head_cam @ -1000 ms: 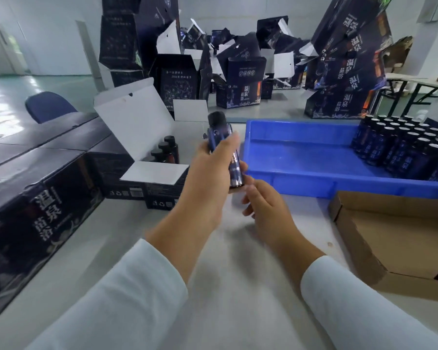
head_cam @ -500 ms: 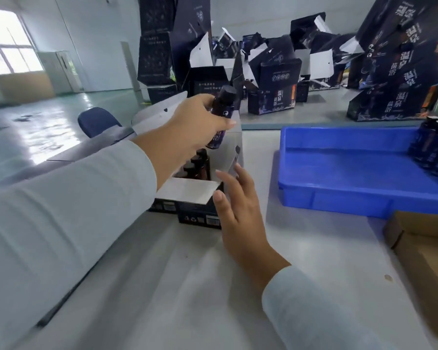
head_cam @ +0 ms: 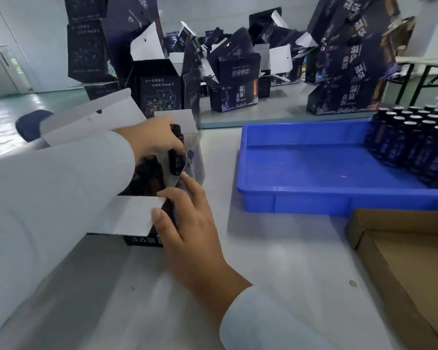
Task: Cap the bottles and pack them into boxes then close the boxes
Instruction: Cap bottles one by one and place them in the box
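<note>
Bottle, dark capped glass [head_cam: 175,157]: gripped by left hand [head_cam: 152,137], now lowered from mid-air into open dark cardboard box [head_cam: 147,233]. Right hand [head_cam: 187,223], fingers relaxed, steadies box flap just below the grip. Packing step nearly complete.

Your open box [head_cam: 137,218]: printed card, dark outside, plain matt white on its flaps. Bottle [head_cam: 175,157] in your left hand [head_cam: 152,140]: dark and glossy, with a printed label. Right of the box, your tray [head_cam: 314,198]: smooth blue plastic with a slight sheen; capped bottles [head_cam: 415,147] in it are dark and shiny. Beside the tray, your carton [head_cam: 402,248]: raw brown corrugated cardboard, matt. Your tabletop [head_cam: 276,274]: smooth pale grey, faintly reflective. Your sleeves [head_cam: 48,198]: soft white cloth.
</note>
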